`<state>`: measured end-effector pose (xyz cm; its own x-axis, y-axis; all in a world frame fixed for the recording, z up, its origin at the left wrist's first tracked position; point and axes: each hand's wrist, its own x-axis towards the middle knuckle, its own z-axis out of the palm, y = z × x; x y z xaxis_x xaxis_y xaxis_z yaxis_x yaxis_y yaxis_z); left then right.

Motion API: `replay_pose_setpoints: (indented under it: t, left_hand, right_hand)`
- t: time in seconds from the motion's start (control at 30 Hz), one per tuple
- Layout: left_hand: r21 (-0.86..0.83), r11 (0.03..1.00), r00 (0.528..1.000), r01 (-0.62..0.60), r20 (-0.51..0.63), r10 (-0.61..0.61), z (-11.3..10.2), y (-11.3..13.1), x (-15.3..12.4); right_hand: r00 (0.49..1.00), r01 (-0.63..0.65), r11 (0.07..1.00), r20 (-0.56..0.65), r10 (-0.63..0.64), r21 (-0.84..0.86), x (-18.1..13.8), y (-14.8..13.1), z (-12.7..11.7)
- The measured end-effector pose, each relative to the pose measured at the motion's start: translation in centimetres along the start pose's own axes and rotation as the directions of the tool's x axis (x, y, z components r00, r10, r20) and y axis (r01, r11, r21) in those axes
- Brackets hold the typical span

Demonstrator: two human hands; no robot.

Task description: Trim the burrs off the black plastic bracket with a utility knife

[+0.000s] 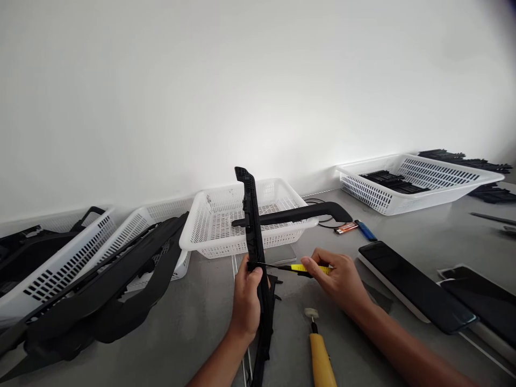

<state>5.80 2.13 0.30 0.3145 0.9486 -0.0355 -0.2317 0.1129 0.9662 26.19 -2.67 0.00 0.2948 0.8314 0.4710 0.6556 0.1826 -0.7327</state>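
My left hand (246,298) is closed around a long black plastic trim piece (253,226), which stands nearly upright with its ribbed inner side showing. In my right hand (341,277) is a slim yellow-and-black utility knife (298,267), pinched between thumb and fingers. Its thin blade points left and reaches the trim piece just above my left thumb; whether it cuts in is too small to tell. Behind the held piece, another black trim piece (306,213) lies across the rim of a white plastic basket (201,244).
At the left, black trim parts (121,279) fill white baskets (76,263). A white basket (387,201) with small black parts stands back right. A yellow-handled tool (320,357) lies at the front, a dark phone-like slab (415,285) to the right, and a blue lighter-like item (366,230) beyond.
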Motion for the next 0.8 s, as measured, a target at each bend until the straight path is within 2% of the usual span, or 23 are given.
replay_pose_setpoints:
  t: [0.17, 0.37, 0.53, 0.7, 0.8]
  left_hand:
    - [-0.004, 1.0, 1.0, -0.001, 0.019, 0.001, -0.19, -0.1, 0.08]
    - [-0.016, 1.0, 0.997, -0.023, 0.073, 0.025, -0.45, -0.42, 0.05]
    - [-0.007, 1.0, 0.999, -0.006, 0.049, 0.006, -0.35, -0.36, 0.03]
    - [0.007, 0.999, 0.998, -0.041, 0.039, 0.041, -0.31, -0.25, 0.03]
    - [0.018, 0.997, 0.997, -0.071, 0.02, 0.07, -0.29, -0.06, 0.02]
  right_hand:
    - [0.999, -0.03, 0.999, -0.022, 0.031, 0.01, 0.07, 0.09, -0.01]
    - [0.996, -0.002, 0.999, 0.094, -0.001, 0.034, -0.03, 0.23, 0.42]
    - [0.998, -0.06, 0.998, 0.005, 0.06, 0.007, 0.05, 0.33, 0.2]
    - [0.997, -0.036, 0.999, 0.071, 0.036, 0.009, 0.05, 0.28, 0.14]
    - [0.998, -0.049, 0.999, 0.037, 0.049, 0.009, 0.17, 0.32, 0.1]
